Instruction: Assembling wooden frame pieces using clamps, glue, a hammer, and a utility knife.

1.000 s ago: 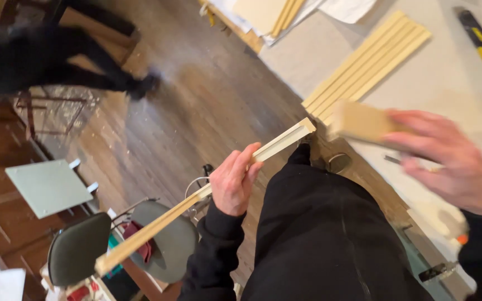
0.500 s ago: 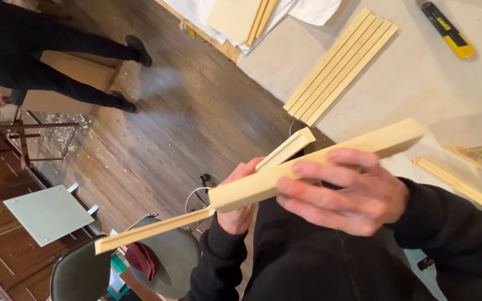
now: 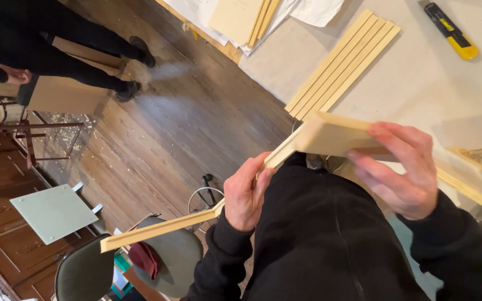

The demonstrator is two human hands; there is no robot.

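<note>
My left hand (image 3: 246,192) grips a long thin wooden strip (image 3: 160,228) near its middle; the strip slants from lower left up toward the table edge. My right hand (image 3: 400,167) holds a flat pale wooden block (image 3: 330,135) pressed against the strip's upper end. Both arms wear black sleeves, and my black-clothed legs fill the lower middle. A second thin strip (image 3: 470,192) runs past my right hand on the table.
Several matching wooden strips (image 3: 344,64) lie side by side on the pale table (image 3: 419,83). A yellow utility knife (image 3: 452,31) rests at the far right. Another person's legs (image 3: 79,50) stand on the wooden floor. Chairs (image 3: 85,273) sit at lower left.
My right hand has slid the block back along the strip toward the table end. The view has shifted slightly; the other person has stepped to the right.
</note>
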